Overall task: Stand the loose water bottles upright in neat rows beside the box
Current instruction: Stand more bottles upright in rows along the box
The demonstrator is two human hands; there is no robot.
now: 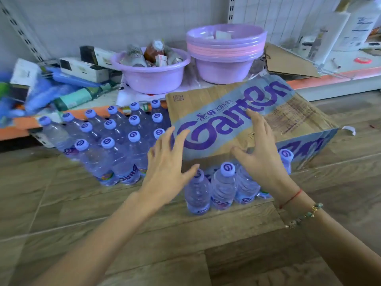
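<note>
A cardboard box [237, 112] with purple lettering lies on the wooden floor, tilted. Left of it, several clear water bottles with lilac caps [109, 153] stand upright in rows. Several more bottles [223, 186] stand in front of the box's near edge, partly under it. My left hand [167, 164] hovers with fingers spread at the box's near left corner, its thumb close to one bottle's cap. My right hand [261, 147] has straight, spread fingers over the box's top face near its front edge. Neither hand holds anything.
Behind the box a low orange-edged shelf [329, 77] carries a lilac basin [152, 75] filled with containers, a stack of lilac and pink basins [224, 56], folded cardboard [288, 62] and small boxes. Blue packages [41, 93] lie at far left. Wooden floor [185, 244] spreads in front.
</note>
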